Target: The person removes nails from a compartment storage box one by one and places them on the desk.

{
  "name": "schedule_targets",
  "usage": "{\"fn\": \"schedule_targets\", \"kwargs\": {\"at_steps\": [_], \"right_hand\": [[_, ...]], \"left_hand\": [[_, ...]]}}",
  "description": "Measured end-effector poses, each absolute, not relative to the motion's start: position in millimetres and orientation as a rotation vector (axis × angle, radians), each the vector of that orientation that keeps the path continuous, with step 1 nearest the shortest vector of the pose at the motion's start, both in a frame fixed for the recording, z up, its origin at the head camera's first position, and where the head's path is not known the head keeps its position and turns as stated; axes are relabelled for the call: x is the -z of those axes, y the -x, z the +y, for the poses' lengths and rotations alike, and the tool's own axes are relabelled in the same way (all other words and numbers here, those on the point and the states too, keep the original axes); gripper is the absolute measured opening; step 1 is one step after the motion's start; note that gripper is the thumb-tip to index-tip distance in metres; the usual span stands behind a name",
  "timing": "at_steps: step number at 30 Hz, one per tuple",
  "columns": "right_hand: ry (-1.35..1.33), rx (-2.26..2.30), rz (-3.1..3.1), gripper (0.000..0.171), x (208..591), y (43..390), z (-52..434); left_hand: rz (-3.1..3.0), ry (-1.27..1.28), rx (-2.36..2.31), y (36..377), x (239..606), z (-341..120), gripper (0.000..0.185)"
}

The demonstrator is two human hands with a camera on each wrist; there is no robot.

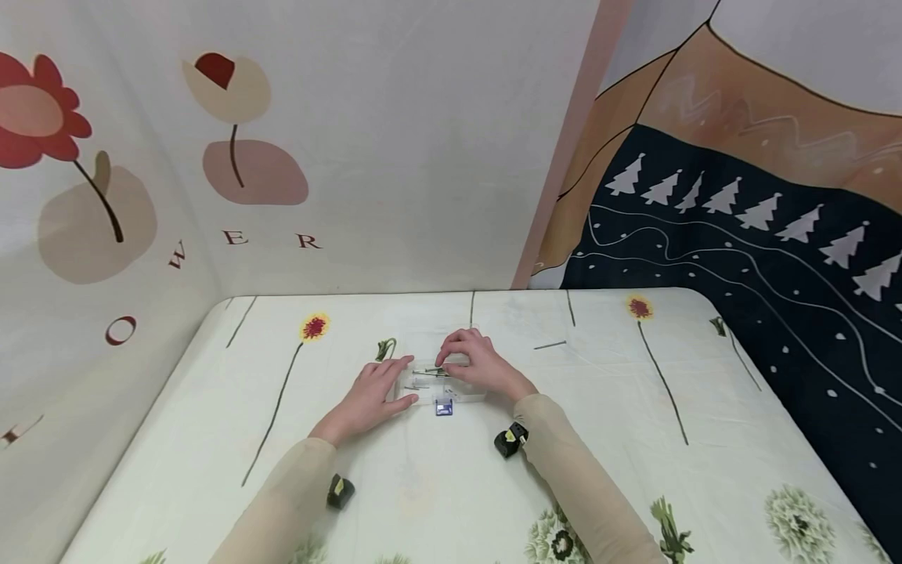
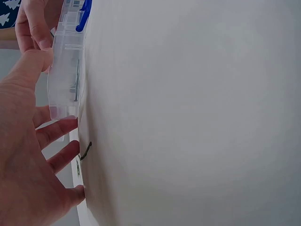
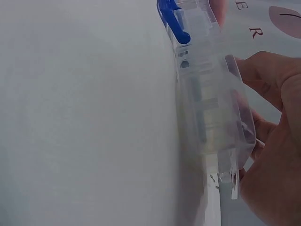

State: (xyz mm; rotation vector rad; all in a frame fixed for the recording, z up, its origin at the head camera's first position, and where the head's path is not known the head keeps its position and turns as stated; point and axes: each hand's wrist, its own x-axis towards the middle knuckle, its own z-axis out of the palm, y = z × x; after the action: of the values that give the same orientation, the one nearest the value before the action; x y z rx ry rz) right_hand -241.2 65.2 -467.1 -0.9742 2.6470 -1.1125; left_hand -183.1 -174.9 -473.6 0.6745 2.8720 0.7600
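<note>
Backdrop: pale fabric wall hanging printed with red and beige flowers and scattered letters [image 1: 232, 149], and to its right a dark navy and brown hanging with white fir trees [image 1: 740, 211].

Work surface: table covered by a cream cloth printed with long-stemmed yellow-and-red flowers [image 1: 669, 439]; the cloth fills most of both wrist views.

Arms: two forearms in beige sleeves enter from the lower edge of the head view, each bearing a small black wrist-mounted camera, left [image 1: 340, 492] and right [image 1: 510, 439].

Object in hand: small clear rectangular plastic box with a blue latch [image 1: 440, 385], lying flat on the cloth near the table's middle, between the two hands, latch [image 1: 443, 406] toward the person. Thin dark metal pieces lie inside; what they are cannot be told.

Left hand [image 1: 373, 399]: rests on the cloth against the box's left end. Thumb on the near side, fingers extended along the far side; in the left wrist view the fingers [image 2: 56, 129] lie fairly straight beside the box wall [image 2: 66, 70]. The hand braces the box and does not close round it.

Right hand [image 1: 475, 366]: lies over the box's right portion, fingers curled down on the lid and far edge. In the right wrist view the thumb [image 3: 268, 70] presses the clear wall [image 3: 211, 117], so the hand grips the box.
</note>
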Motion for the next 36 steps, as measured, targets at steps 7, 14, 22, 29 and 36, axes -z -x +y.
{"fn": "schedule_targets", "kwargs": {"at_steps": [7,14,22,29,36], "right_hand": [[0.968,1.013,2.649,0.010,467,242,66],[0.962,0.938,2.657,0.013,465,245,66],[0.820,0.919,2.616,0.011,460,249,60],[0.795,0.943,2.591,0.009,460,254,58],[0.846,0.980,2.561,0.011,465,256,61]], "left_hand": [[2.871,-0.668,-0.761,183,473,-174,0.068],[2.864,-0.646,-0.753,184,474,-174,0.069],[2.862,-0.657,-0.767,184,475,-175,0.069],[2.865,-0.666,-0.768,183,474,-176,0.069],[2.859,-0.655,-0.771,183,474,-176,0.069]]}}
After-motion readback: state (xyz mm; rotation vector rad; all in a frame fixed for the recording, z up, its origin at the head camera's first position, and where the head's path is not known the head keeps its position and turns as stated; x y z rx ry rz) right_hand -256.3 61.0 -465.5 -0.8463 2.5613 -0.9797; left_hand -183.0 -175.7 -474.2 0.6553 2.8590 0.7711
